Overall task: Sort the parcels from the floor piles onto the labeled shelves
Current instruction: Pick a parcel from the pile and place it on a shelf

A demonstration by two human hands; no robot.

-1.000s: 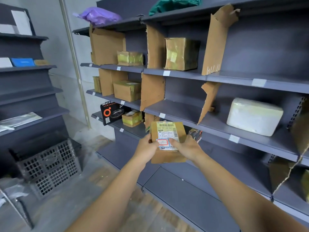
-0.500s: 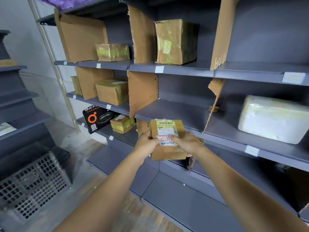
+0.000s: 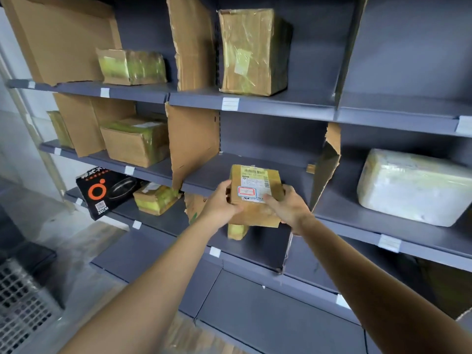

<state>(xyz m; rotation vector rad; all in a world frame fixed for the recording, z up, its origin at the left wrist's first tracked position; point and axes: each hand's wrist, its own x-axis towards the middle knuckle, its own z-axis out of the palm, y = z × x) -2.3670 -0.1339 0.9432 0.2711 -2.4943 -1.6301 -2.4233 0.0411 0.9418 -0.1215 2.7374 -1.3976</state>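
Grey shelving [image 3: 281,106] backs a tan, barcode-labelled parcel [image 3: 253,185].

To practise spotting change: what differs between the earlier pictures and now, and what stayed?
The person stepped closer and carried the labelled parcel up toward the middle shelf, between the cardboard dividers. The left hand and right hand kept gripping it; shelved parcels stayed put.

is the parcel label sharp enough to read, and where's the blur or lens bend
Head view: the label on the parcel shows a barcode, its small print too soft to read; head view, lower left: the crate is smeared by blur; head view: shelf edges bow from the wide lens, and tape on the tall box gives a mild sheen.
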